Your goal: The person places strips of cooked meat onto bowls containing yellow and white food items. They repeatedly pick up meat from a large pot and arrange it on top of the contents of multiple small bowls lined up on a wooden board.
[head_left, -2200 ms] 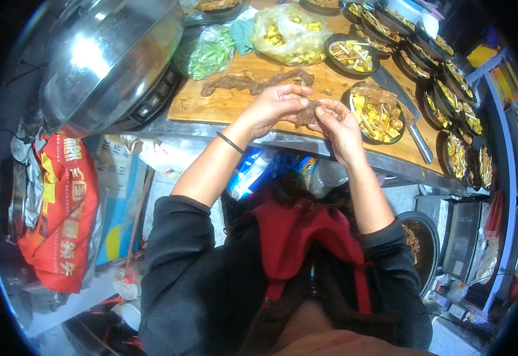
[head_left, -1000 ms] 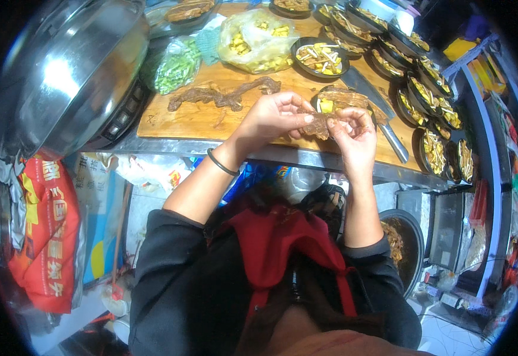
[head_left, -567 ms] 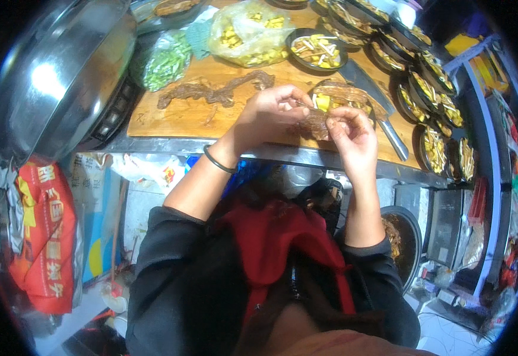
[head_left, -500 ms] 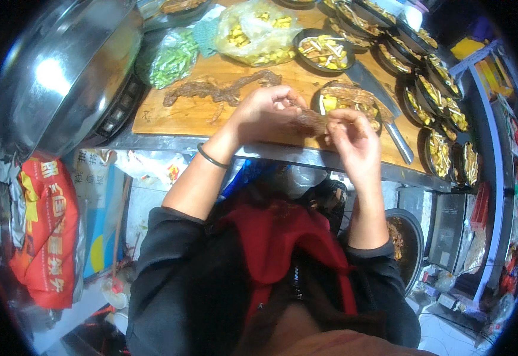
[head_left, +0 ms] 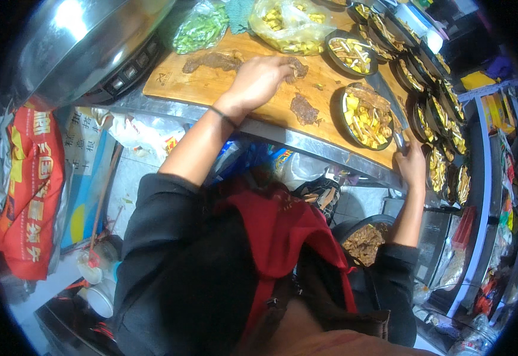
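Note:
My left hand [head_left: 259, 82] reaches over the wooden cutting board [head_left: 170, 86], its fingers closed on the right end of a brown strip of cooked meat [head_left: 211, 62]. The strip's middle is hidden under that hand. A separate flat piece of meat [head_left: 304, 111] lies on the board to the right. My right hand [head_left: 412, 161] is wrapped round the handle of a knife [head_left: 399, 140], whose blade is mostly hidden beside a bowl. That dark bowl [head_left: 345, 121] holds yellow chunks, pale strips and a slice of meat on top.
Another filled bowl [head_left: 328, 50] sits behind, and several more bowls crowd the right side. At the back are a bag of yellow chunks [head_left: 265, 37] and a bag of chopped greens [head_left: 196, 29]. A large metal pot [head_left: 92, 53] stands left. Below right is a tub of brown food [head_left: 363, 242].
My hands have parted: the left moved back to the strip, the right went to the knife handle. The meat piece they held now lies on the board. The view has shifted.

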### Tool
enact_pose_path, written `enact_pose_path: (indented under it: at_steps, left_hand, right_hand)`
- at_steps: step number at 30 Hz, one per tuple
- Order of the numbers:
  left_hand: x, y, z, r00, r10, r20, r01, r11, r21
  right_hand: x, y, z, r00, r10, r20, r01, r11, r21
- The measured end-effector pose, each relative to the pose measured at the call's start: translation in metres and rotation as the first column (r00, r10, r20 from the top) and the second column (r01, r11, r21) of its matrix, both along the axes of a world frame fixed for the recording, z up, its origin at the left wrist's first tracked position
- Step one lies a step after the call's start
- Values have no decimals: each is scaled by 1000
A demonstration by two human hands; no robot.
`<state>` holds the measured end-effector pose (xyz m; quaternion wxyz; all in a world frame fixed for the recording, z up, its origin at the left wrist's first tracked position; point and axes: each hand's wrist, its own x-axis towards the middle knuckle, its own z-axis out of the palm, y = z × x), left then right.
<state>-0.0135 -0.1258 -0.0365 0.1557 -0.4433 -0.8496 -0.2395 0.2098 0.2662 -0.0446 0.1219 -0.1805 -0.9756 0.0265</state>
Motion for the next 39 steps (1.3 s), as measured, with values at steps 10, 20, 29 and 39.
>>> enact_pose_path:
  at_steps: [10, 20, 29, 39]
  left_hand:
    - [25, -7, -6, 987, -160, -20, 160, 965, 207]
    - [53, -5, -21, 954, -289, -77, 298, 934, 195]
    - [69, -1, 33, 951, -290, -109, 310, 884, 350]
    - [56, 16, 88, 906, -301, -298, 387, 875, 291]
  right_hand:
    - [28, 13, 44, 999, 29, -28, -36, 956, -292]
    - [65, -20, 69, 891, -21, -454, -303, 717, -628]
    - [-32, -148, 149, 944, 303, -128, -280, 945, 171]
    - [-52, -201, 142, 905, 415, -95, -364, 869, 336]
